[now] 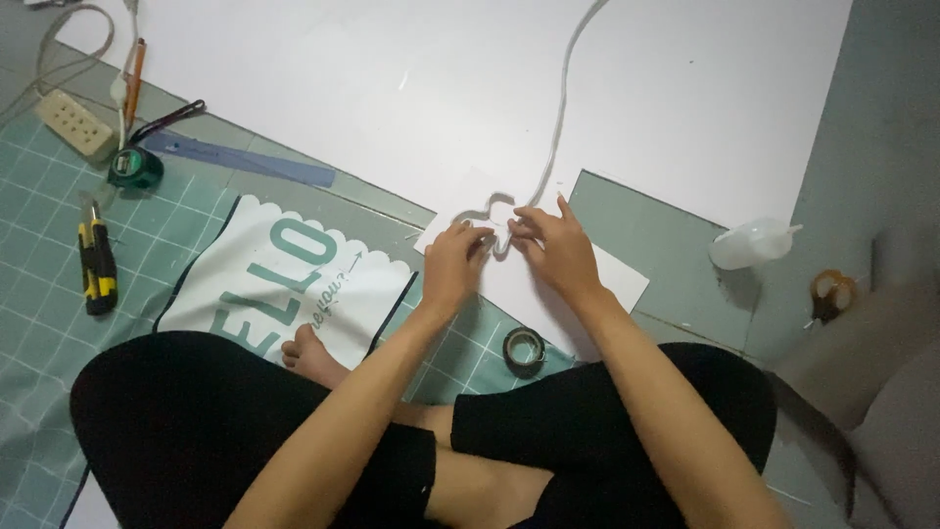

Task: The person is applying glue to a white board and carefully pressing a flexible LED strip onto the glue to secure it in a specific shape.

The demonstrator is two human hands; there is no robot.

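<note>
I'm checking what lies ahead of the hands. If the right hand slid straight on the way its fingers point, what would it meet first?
Probably the white cord, which runs up from the right hand across the white board; depth is hard to judge.

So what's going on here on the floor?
A person sits cross-legged on a green cutting mat. Both hands, left hand and right hand, press a white cord into a curvy shape on a small white sheet. A tape roll, utility knife, ruler and squeeze bottle lie nearby.
</note>
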